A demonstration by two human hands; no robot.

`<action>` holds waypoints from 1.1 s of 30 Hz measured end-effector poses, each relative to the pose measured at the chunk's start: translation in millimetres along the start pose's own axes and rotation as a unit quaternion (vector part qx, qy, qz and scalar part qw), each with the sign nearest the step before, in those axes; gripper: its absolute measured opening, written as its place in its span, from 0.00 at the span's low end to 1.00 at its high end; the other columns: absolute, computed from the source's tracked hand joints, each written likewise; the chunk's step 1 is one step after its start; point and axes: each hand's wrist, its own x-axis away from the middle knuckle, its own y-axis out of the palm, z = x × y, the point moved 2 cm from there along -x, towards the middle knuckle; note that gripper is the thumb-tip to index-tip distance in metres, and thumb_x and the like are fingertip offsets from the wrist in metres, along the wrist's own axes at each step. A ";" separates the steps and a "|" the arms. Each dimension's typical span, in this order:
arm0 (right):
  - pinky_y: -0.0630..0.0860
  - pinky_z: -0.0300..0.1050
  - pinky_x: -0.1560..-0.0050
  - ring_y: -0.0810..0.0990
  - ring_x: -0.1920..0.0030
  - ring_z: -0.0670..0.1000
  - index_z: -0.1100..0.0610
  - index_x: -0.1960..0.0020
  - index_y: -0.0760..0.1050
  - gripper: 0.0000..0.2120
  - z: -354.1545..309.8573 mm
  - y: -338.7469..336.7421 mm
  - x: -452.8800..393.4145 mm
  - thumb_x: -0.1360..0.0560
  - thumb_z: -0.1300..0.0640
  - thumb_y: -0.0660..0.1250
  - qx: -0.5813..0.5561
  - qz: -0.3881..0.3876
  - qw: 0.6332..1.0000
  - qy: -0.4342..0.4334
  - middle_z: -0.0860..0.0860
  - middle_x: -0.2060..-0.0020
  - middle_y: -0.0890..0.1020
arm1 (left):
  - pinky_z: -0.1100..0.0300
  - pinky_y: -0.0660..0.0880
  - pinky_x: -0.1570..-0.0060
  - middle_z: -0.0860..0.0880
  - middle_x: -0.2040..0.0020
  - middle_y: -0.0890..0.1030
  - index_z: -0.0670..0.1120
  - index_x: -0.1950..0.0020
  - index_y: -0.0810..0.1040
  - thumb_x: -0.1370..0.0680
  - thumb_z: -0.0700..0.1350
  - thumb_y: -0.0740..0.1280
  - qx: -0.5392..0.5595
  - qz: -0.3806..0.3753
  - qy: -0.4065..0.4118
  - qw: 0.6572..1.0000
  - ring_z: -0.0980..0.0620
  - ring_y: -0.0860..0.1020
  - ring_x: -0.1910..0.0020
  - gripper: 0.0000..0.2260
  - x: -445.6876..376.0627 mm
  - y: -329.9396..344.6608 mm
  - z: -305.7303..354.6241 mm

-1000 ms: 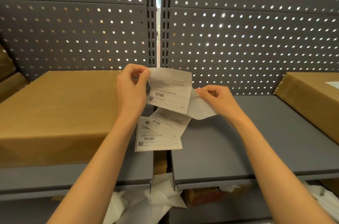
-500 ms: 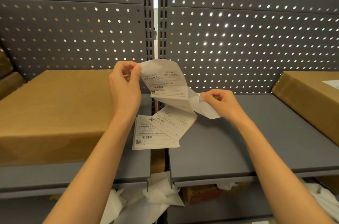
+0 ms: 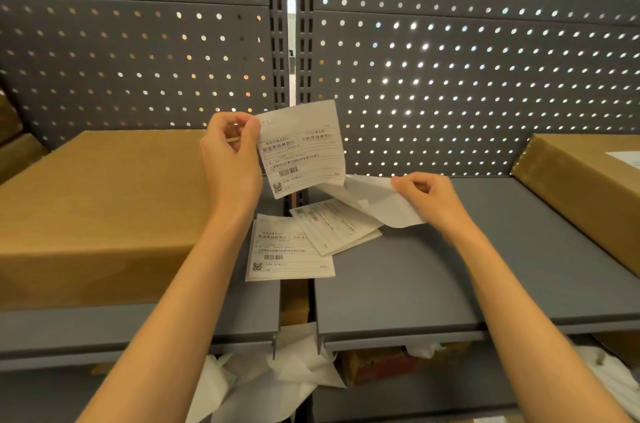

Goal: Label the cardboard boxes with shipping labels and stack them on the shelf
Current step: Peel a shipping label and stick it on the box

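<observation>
White printed shipping label, pinched at its top corner in left-hand fingers, now nearly peeled from thin white backing sheet (right-hand fingers clamped on it), almost ready for the brown cardboard box.

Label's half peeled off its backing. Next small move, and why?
Probably pull the backing paper further down-right with the right hand until it comes free: the left hand holds the shipping label up, and the two still join at the label's lower right corner.
</observation>
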 end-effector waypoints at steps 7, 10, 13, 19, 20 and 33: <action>0.70 0.43 0.54 0.75 0.59 0.48 0.58 0.52 0.81 0.14 1.5 -0.3 0.0 0.23 0.48 0.64 0.008 -0.016 1.000 -0.019 0.47 0.60 0.80 | 0.58 0.76 0.55 0.55 0.57 0.77 0.46 0.53 0.75 0.22 0.43 0.63 -0.024 -0.019 0.000 1.000 0.58 0.76 0.57 0.02 2.6 1.0 2.1; 0.73 0.44 0.43 0.79 0.48 0.48 0.54 0.49 0.82 0.09 0.4 0.6 -0.7 0.23 0.51 0.65 0.013 -0.016 0.999 -0.030 0.45 0.52 0.83 | 0.54 0.77 0.53 0.55 0.57 0.78 0.46 0.53 0.75 0.22 0.43 0.63 -0.027 -0.022 -0.002 0.999 0.57 0.76 0.57 0.02 3.1 0.3 3.7; 0.73 0.44 0.44 0.79 0.48 0.49 0.54 0.49 0.81 0.07 0.2 1.5 -1.9 0.23 0.54 0.66 0.015 -0.014 0.999 -0.037 0.45 0.52 0.83 | 0.51 0.78 0.52 0.55 0.57 0.78 0.46 0.53 0.76 0.22 0.43 0.64 -0.029 -0.019 -0.001 0.999 0.58 0.76 0.57 0.03 2.4 -0.9 6.4; 0.73 0.44 0.44 0.78 0.52 0.46 0.52 0.52 0.80 0.04 2.9 -0.8 -2.9 0.23 0.56 0.66 0.004 -0.008 0.999 -0.039 0.41 0.55 0.81 | 0.47 0.77 0.50 0.53 0.57 0.79 0.49 0.56 0.75 0.22 0.43 0.64 -0.030 -0.004 0.011 0.999 0.54 0.78 0.54 0.04 -1.1 -10.0 14.2; 0.73 0.44 0.44 0.78 0.51 0.46 0.51 0.52 0.80 0.04 3.4 -1.5 -2.6 0.23 0.56 0.66 0.003 -0.006 0.999 -0.041 0.41 0.55 0.81 | 0.47 0.77 0.50 0.52 0.57 0.79 0.49 0.56 0.75 0.22 0.43 0.64 -0.033 0.001 0.015 0.999 0.54 0.78 0.54 0.03 -1.9 -11.9 15.6; 0.73 0.36 0.48 0.79 0.47 0.45 0.50 0.50 0.80 0.06 -7.3 -3.2 5.4 0.23 0.53 0.65 0.002 -0.038 0.998 -0.044 0.42 0.52 0.82 | 0.52 0.79 0.50 0.49 0.53 0.79 0.45 0.52 0.75 0.22 0.43 0.63 -0.055 -0.012 0.003 0.998 0.53 0.78 0.52 0.03 1.7 -17.6 30.9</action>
